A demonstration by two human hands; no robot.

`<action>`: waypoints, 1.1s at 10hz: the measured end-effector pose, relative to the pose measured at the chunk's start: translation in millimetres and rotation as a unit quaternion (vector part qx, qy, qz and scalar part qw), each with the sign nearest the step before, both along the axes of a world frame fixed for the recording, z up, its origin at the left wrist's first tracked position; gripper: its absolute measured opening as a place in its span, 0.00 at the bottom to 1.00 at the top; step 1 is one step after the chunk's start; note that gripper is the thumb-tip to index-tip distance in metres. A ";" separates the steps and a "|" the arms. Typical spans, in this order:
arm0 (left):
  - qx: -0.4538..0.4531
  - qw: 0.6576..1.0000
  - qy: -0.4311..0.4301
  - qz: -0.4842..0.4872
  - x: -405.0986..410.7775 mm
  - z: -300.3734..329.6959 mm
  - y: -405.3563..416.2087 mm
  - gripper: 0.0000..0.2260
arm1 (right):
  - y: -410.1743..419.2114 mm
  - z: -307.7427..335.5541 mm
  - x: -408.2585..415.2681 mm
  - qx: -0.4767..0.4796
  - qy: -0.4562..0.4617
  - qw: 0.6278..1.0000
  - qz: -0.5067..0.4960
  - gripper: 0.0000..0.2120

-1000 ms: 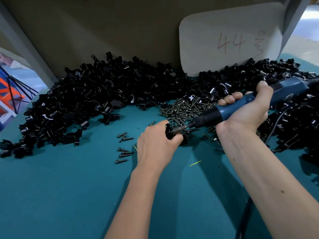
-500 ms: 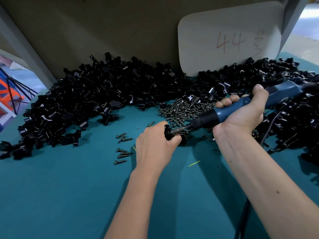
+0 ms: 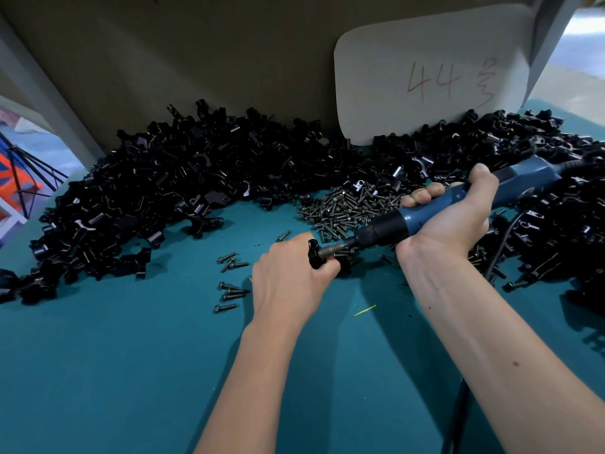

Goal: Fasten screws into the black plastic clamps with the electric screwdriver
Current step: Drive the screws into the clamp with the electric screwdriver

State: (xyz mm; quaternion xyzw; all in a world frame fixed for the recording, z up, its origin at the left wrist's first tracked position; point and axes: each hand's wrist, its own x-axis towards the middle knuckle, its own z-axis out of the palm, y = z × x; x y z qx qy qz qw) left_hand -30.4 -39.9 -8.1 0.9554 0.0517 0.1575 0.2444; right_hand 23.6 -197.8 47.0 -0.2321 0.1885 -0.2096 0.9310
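Note:
My left hand (image 3: 289, 276) grips a small black plastic clamp (image 3: 315, 257) just above the teal table mat (image 3: 131, 371). My right hand (image 3: 453, 217) is wrapped round the blue electric screwdriver (image 3: 425, 216). Its bit (image 3: 337, 250) points left and meets the clamp at a screw I cannot make out. Behind the hands lies a heap of loose screws (image 3: 347, 208). A big pile of black clamps (image 3: 170, 191) runs along the back, with a second pile of clamps (image 3: 556, 198) on the right.
A few stray screws (image 3: 229, 290) lie left of my left hand. The screwdriver's black cord (image 3: 458, 417) trails down under my right forearm. A brown board with a pale card marked 44 (image 3: 432, 77) stands behind the piles.
Both hands have shifted slightly left and down together, with the bit held against the clamp throughout.

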 end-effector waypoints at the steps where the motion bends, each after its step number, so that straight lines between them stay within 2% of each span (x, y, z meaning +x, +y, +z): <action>1: -0.013 1.000 -0.002 0.002 -0.8 0.6 -0.2 0.13 | 0.5 0.4 -0.9 -0.001 0.000 1.000 -0.001 0.19; 4: -0.018 1.000 -0.002 0.009 -1.1 -0.7 0.5 0.14 | 4.2 2.8 -3.8 -0.008 -0.013 1.000 -0.003 0.16; 9: -0.028 0.999 0.000 0.015 -1.5 1.9 -0.3 0.14 | 3.8 0.1 -1.5 -0.024 -0.028 0.999 0.001 0.18; 11: -0.044 0.999 0.001 0.012 -2.3 1.8 0.4 0.13 | 2.2 7.1 -5.2 -0.094 -0.010 0.996 -0.011 0.08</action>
